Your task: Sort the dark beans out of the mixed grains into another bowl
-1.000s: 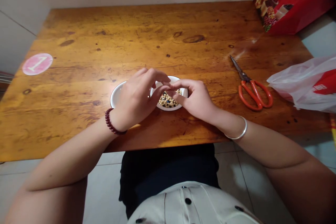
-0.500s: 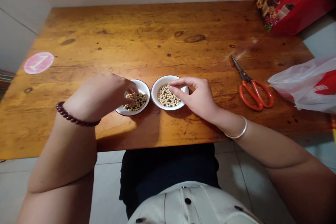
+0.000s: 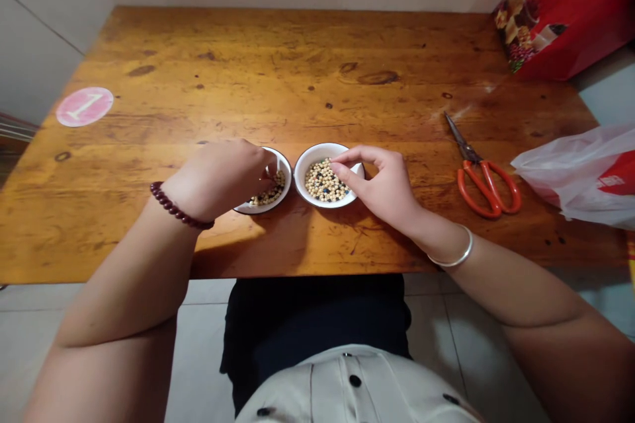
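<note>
Two small white bowls with dark rims stand side by side on the wooden table. My left hand [image 3: 225, 175], wearing a dark beaded bracelet, reaches palm down over the left bowl [image 3: 285, 168] and covers much of it. Its fingertips dip towards the pale and dark beans [image 3: 270, 197] inside; they look closed together but are mostly hidden. At the right bowl [image 3: 302, 168], my right hand [image 3: 380, 175] rests on the right rim, with thumb and forefinger pinched just above the mixed beans [image 3: 322, 184]. Anything between those fingertips is too small to make out.
Orange-handled scissors [image 3: 483, 178] lie on the table [image 3: 248, 86], to the right of the bowls. Beyond them are a white plastic bag [image 3: 570, 172] and a red box [image 3: 580, 20]. A pink round sticker marked 1 [image 3: 84, 107] is at the left.
My left hand has shifted right, over the left bowl, and its fingers have drawn closer together. My right hand keeps its pinch at the right bowl. The view has shifted slightly.
</note>
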`<state>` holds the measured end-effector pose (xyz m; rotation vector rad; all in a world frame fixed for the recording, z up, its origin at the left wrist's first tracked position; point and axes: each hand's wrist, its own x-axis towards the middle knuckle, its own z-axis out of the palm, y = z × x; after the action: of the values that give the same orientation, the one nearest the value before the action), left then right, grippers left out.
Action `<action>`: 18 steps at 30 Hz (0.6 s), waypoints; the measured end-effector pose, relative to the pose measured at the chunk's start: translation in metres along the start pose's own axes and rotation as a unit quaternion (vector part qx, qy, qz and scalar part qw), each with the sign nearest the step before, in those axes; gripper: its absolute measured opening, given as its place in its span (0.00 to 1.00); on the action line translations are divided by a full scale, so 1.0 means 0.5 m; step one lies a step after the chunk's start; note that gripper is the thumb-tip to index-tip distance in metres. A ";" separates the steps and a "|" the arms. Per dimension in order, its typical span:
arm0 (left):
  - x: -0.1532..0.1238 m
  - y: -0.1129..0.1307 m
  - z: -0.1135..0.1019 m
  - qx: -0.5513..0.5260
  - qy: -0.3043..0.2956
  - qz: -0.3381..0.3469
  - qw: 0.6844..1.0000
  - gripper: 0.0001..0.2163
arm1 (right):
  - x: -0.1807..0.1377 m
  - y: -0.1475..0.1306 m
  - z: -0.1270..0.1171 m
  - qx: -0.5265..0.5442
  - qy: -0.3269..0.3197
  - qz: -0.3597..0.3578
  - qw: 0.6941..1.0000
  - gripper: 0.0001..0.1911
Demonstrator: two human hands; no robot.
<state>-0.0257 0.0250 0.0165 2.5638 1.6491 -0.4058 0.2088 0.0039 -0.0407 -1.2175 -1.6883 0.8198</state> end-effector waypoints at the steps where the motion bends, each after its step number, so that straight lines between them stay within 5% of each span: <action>1: 0.001 0.000 0.003 -0.011 0.006 -0.001 1.000 0.08 | 0.000 0.000 0.000 -0.002 0.000 -0.002 1.000 0.06; 18: -0.011 -0.015 -0.025 -0.012 -0.030 0.013 0.999 0.11 | -0.004 0.005 0.003 -0.021 0.003 -0.014 1.000 0.04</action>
<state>-0.0325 0.0257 0.0308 2.5259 1.5903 -0.4537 0.2083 0.0029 -0.0439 -1.2216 -1.7212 0.7659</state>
